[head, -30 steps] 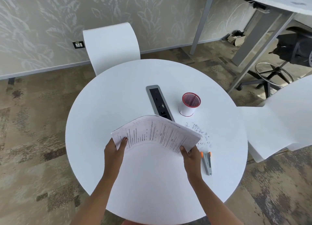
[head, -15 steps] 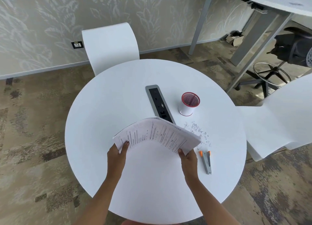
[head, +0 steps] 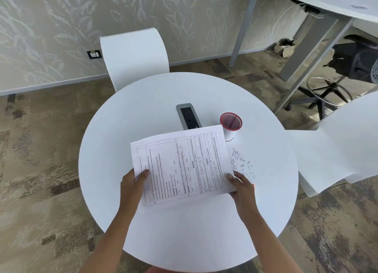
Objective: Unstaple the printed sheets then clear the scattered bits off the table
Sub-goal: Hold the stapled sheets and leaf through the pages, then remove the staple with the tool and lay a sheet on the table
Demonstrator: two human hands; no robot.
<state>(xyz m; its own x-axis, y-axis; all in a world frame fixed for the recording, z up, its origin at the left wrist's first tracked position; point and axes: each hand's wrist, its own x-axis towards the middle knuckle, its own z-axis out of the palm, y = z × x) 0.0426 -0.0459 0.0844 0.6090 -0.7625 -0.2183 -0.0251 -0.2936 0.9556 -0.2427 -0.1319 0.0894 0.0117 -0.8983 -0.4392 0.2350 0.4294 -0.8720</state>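
1. The printed sheets point(head: 182, 164) were held flat and face up over the middle of the round table point(head: 114, 149), one short edge in each hand. Whether they rested on the top or hung just above it could not be told.
2. The left hand point(head: 131, 182) pinched the near left corner, thumb on top of the page and fingers hidden beneath.
3. The right hand point(head: 242, 185) gripped the near right corner the same way, thumb on the paper.
4. The stack looked thin and light. Paper like this would likely droop if held at one edge only, so a grip on two opposite sides, as here, suited it best.
5. The pages were probably slick against one another; once loose they could fan out or slide apart unless squared up and pinched firmly.
6. A pile of small silvery bits point(head: 242, 163), apparently pulled staples, lay on the table just right of the sheets and near the right hand.
7. Those bits looked tiny, hard and probably sharp-ended, so they would be awkward to pinch singly. Sweeping them together with the side of a hand seemed the easier way.
8. A red mesh cup point(head: 231, 122) stood upright beyond the bits, partly behind the far right corner of the sheets; it looked a likely place for them.
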